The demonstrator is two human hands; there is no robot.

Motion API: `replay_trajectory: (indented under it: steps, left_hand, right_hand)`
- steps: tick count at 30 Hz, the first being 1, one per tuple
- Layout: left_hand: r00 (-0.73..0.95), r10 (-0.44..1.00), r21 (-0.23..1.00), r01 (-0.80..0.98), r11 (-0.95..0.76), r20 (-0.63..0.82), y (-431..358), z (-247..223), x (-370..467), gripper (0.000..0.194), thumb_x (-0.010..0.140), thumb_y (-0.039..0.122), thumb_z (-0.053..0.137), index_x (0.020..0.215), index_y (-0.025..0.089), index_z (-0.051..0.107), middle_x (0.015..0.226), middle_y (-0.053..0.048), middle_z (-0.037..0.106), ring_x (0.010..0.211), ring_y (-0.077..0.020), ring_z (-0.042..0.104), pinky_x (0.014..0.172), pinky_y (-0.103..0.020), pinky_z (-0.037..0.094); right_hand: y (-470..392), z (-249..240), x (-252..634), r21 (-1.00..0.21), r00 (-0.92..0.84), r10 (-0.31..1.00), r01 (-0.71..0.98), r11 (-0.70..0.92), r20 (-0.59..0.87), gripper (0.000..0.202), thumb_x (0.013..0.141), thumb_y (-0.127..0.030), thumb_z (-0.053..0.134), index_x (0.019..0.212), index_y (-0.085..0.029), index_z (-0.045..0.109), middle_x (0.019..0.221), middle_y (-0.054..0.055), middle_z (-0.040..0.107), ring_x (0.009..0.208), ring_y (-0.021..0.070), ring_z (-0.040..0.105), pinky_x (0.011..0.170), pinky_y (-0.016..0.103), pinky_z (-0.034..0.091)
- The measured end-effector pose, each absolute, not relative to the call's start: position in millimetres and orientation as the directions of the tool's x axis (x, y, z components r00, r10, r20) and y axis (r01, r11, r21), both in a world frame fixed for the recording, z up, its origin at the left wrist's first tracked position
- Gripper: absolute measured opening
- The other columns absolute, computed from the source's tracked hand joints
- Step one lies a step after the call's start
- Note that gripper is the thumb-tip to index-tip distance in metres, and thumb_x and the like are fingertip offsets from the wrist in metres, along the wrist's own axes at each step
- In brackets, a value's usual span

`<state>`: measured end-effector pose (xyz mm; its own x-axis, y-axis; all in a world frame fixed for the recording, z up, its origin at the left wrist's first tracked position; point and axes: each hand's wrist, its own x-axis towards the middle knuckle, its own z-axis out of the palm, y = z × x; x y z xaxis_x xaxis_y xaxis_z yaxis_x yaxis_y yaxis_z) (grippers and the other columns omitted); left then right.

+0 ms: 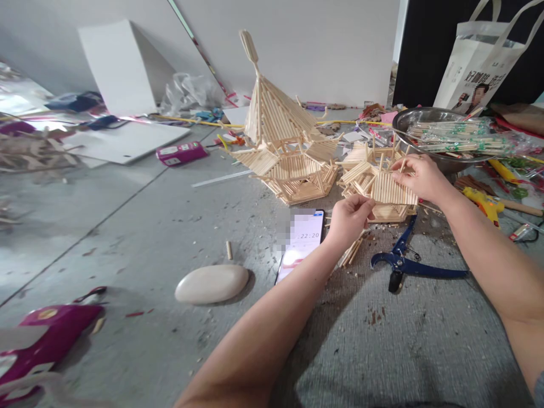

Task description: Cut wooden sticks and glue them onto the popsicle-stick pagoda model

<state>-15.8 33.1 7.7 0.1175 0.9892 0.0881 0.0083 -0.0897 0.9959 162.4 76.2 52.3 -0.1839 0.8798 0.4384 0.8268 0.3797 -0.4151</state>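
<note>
A small pavilion model [389, 190] built from thin wooden sticks stands on the floor, with slatted roof panels and short upright posts. At its near left edge is my left hand [351, 220], thumb and fingers pinched together; what lies between them is too small to make out. My right hand [423, 177] is at the model's upper right, its fingers closed on a thin wooden stick [403, 161] by the slatted panel. Left of it stands a larger stick pavilion [297, 170] with a tall pointed roof. Loose cut sticks [353, 249] lie below my left hand.
A phone [302, 238] lies left of my left wrist, near a smooth pale stone [212, 284]. Blue cutters [402, 263] rest between my forearms. At right are a yellow glue gun [484, 205] and a metal bowl [399, 122] of bagged sticks. A white bag [480, 68] stands behind.
</note>
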Motion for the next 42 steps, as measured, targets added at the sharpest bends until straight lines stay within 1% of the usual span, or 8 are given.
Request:
replay_trajectory:
  steps: [2,6,13,22,25,36,39,42]
  left_hand:
    - [0.112,0.99,0.996,0.009,-0.09,0.088,32.8,8.1,-15.9,0.02,0.071,0.028,0.057,0.057,0.015,0.052,0.044,0.005,0.051,0.033,-0.0039,0.04,0.035,-0.017,0.03]
    - [0.107,0.991,0.997,0.0,-0.074,0.074,31.7,9.4,-15.7,0.021,0.071,0.029,0.057,0.056,0.015,0.052,0.044,0.005,0.051,0.033,-0.0038,0.039,0.034,-0.017,0.029]
    - [0.121,0.99,0.997,-0.006,-0.078,0.079,31.3,10.4,-15.1,0.022,0.073,0.028,0.056,0.056,0.015,0.052,0.045,0.004,0.052,0.033,-0.004,0.039,0.034,-0.017,0.029]
    - [0.122,0.989,0.996,0.024,-0.092,0.088,30.4,10.5,-14.8,0.022,0.076,0.027,0.054,0.057,0.016,0.052,0.045,0.004,0.053,0.033,-0.0041,0.039,0.036,-0.018,0.028]
    - [0.116,0.989,0.993,0.063,-0.103,0.095,29.9,10.6,-14.7,0.023,0.076,0.029,0.053,0.057,0.017,0.051,0.046,0.004,0.053,0.034,-0.0048,0.039,0.036,-0.019,0.029]
    - [0.103,0.982,0.925,0.331,-0.185,0.16,31.4,9.9,-16.2,0.026,0.078,0.031,0.048,0.056,0.017,0.051,0.048,0.003,0.055,0.04,-0.0067,0.043,0.045,-0.019,0.034]
    - [0.105,0.982,0.92,0.346,-0.184,0.157,31.9,9.9,-16.5,0.026,0.078,0.031,0.047,0.056,0.017,0.051,0.049,0.003,0.055,0.04,-0.0068,0.043,0.045,-0.019,0.034]
    - [0.107,0.983,0.931,0.32,-0.174,0.147,31.8,10.7,-16.3,0.026,0.078,0.031,0.047,0.057,0.017,0.051,0.049,0.003,0.055,0.039,-0.0067,0.042,0.044,-0.019,0.034]
  right_hand:
    - [77.6,52.6,162.9,-0.413,-0.173,0.883,0.833,0.367,0.435,0.009,0.07,-0.028,0.061,0.076,-0.022,0.064,0.095,0.003,0.067,0.097,0.0244,0.055,0.086,0.044,0.039]
    - [78.5,54.0,162.3,-0.424,-0.162,0.899,0.838,0.343,0.406,0.009,0.072,-0.027,0.058,0.069,-0.021,0.064,0.092,0.002,0.068,0.095,0.0237,0.058,0.087,0.044,0.038]
    - [81.4,52.8,162.1,-0.424,-0.153,0.901,0.842,0.333,0.405,0.012,0.074,-0.024,0.054,0.069,-0.021,0.064,0.089,0.002,0.069,0.093,0.0224,0.058,0.087,0.043,0.039]
    - [80.4,53.6,161.1,-0.424,-0.129,0.914,0.855,0.298,0.384,0.011,0.073,-0.023,0.055,0.068,-0.021,0.064,0.091,0.003,0.069,0.096,0.0241,0.056,0.088,0.045,0.038]
    - [80.7,52.6,161.2,-0.431,-0.129,0.909,0.849,0.307,0.396,0.01,0.072,-0.023,0.055,0.068,-0.021,0.064,0.09,0.003,0.069,0.095,0.0239,0.057,0.087,0.045,0.039]
    - [81.1,51.9,160.0,-0.442,-0.127,0.911,0.842,0.308,0.394,0.01,0.073,-0.023,0.055,0.068,-0.021,0.064,0.089,0.004,0.068,0.093,0.0234,0.056,0.087,0.045,0.039]
    - [80.2,52.6,159.5,-0.446,-0.122,0.913,0.842,0.303,0.391,0.01,0.073,-0.023,0.055,0.069,-0.021,0.064,0.089,0.004,0.068,0.094,0.0235,0.056,0.087,0.045,0.039]
    - [79.7,52.8,159.6,-0.451,-0.128,0.91,0.836,0.313,0.395,0.01,0.073,-0.022,0.055,0.069,-0.021,0.063,0.089,0.004,0.068,0.094,0.0232,0.057,0.086,0.044,0.039]
